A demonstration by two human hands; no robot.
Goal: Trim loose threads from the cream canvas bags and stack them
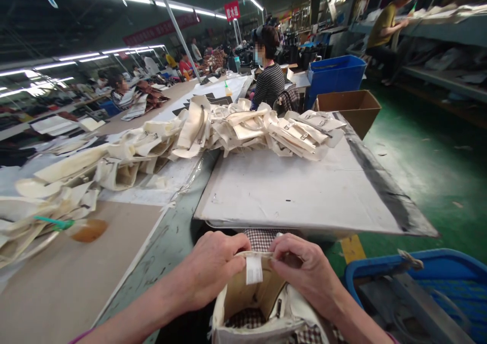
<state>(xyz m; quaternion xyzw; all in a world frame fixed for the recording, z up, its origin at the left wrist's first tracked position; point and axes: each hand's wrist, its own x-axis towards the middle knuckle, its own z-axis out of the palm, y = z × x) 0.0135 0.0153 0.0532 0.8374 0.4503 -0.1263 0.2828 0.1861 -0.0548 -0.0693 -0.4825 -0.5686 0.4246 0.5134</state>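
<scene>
A cream-coloured bag [224,308] sits at the bottom middle, its mouth facing up and its tan inside showing. My left hand [216,258] pinches the far rim between thumb and fingers, just left of a small white label [254,269] that hangs down inside. On the label's other side, my right hand [297,263] grips the same rim with thumb and fingertips. Checked cloth [262,239] shows behind the bag and through it. The near part of the bag runs off the bottom edge.
Cream bag pieces [243,126] lie heaped along the far side of the white-topped table [289,192]. More cover the left bench, near a glue bottle [89,231] with a green nozzle. A blue basket [414,255] stands at right. A masked person [269,80] sits beyond.
</scene>
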